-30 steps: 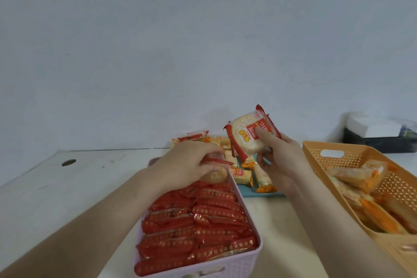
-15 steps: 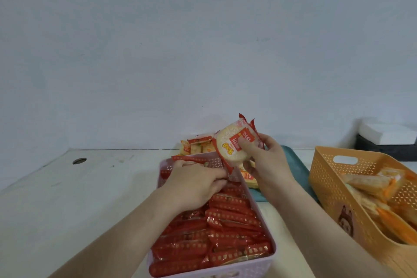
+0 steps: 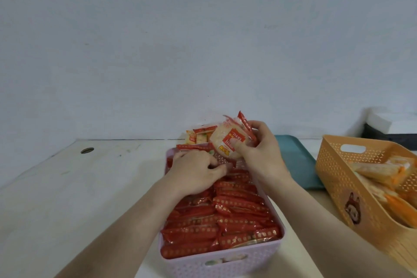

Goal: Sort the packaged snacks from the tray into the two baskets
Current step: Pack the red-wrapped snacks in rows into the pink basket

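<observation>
A lilac basket (image 3: 225, 264) in front of me is packed with rows of red snack packs (image 3: 225, 216). My right hand (image 3: 259, 156) holds a red-edged rice cracker pack (image 3: 230, 142) above the basket's far end. My left hand (image 3: 196, 171) lies on the red packs at the far end with fingers curled into them; whether it grips one I cannot tell. Behind the basket, several orange and red packs (image 3: 198, 134) lie on a teal tray (image 3: 295, 160). An orange basket (image 3: 338, 178) at the right holds orange snack packs (image 3: 379, 171).
The white table (image 3: 79, 187) has a cable hole (image 3: 87, 150) at the far left. A dark box with a white block on it (image 3: 392, 128) stands against the wall at the back right. The grey wall runs right behind the tray.
My right hand has carried the rice cracker pack lower and closer to the lilac basket's far end. My left hand has stayed on the red packs. The view has shifted left.
</observation>
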{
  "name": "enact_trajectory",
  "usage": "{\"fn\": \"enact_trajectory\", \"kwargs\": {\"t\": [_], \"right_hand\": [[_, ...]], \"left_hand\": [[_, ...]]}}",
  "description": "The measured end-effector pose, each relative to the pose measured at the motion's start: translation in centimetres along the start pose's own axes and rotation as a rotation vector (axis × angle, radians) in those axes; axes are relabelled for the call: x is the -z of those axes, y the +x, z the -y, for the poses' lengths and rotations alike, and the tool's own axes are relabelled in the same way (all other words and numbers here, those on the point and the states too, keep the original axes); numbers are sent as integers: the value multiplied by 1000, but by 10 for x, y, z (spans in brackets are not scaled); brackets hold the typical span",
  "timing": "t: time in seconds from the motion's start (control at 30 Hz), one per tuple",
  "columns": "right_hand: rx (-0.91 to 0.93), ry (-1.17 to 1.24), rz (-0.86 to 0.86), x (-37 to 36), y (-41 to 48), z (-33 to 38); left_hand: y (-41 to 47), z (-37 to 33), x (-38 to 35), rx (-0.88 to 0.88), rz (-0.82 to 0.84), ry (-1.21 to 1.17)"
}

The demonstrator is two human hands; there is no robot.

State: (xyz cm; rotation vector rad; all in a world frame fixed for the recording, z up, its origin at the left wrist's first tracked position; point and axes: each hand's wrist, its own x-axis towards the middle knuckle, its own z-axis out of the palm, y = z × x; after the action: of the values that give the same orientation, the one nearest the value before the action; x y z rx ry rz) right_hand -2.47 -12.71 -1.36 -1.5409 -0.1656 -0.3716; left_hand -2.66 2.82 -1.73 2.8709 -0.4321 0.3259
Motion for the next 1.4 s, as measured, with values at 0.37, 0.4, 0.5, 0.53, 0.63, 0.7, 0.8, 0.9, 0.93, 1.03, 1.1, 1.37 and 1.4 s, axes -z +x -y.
{"fn": "enact_trajectory", "kwargs": {"t": [0.37, 0.4, 0.5, 0.53, 0.63, 0.7, 0.8, 0.9, 0.93, 1.03, 1.1, 1.37, 1.4], "right_hand": [[195, -1201, 603, 0, 34, 58], [233, -1309, 638, -6, 33, 60], [321, -1515, 727, -22, 31, 59], [351, -1558, 745, -26, 32, 56], [458, -1607, 772, -34, 32, 39], [484, -1631, 794, -36, 28, 26], [447, -1625, 860, -35, 27, 18], [305, -1570, 952, -32, 33, 30], [253, -1550, 968, -30, 36, 36], [228, -1379, 894, -26, 47, 57], [310, -1169, 730, -31, 52, 58], [382, -1233, 560, -53, 43, 11], [395, -1230, 558, -54, 41, 10]], "left_hand": [[-26, 16, 21, 25, -252, -87], [-27, 17, 20, 48, -199, -46], [-31, 17, 14, 168, -102, 33], [-32, 17, 12, 188, -120, 48], [-32, 14, 12, 170, -163, 94], [-33, 15, 11, 140, -167, 93], [-32, 18, 7, 116, -166, 107], [-31, 20, 5, 101, -165, 105], [-31, 21, 4, 90, -170, 100], [-29, 21, 3, 77, -176, 102], [-29, 21, 3, 77, -176, 99], [-32, 22, 4, 114, -345, -37], [-32, 23, 5, 125, -364, -59]]}}
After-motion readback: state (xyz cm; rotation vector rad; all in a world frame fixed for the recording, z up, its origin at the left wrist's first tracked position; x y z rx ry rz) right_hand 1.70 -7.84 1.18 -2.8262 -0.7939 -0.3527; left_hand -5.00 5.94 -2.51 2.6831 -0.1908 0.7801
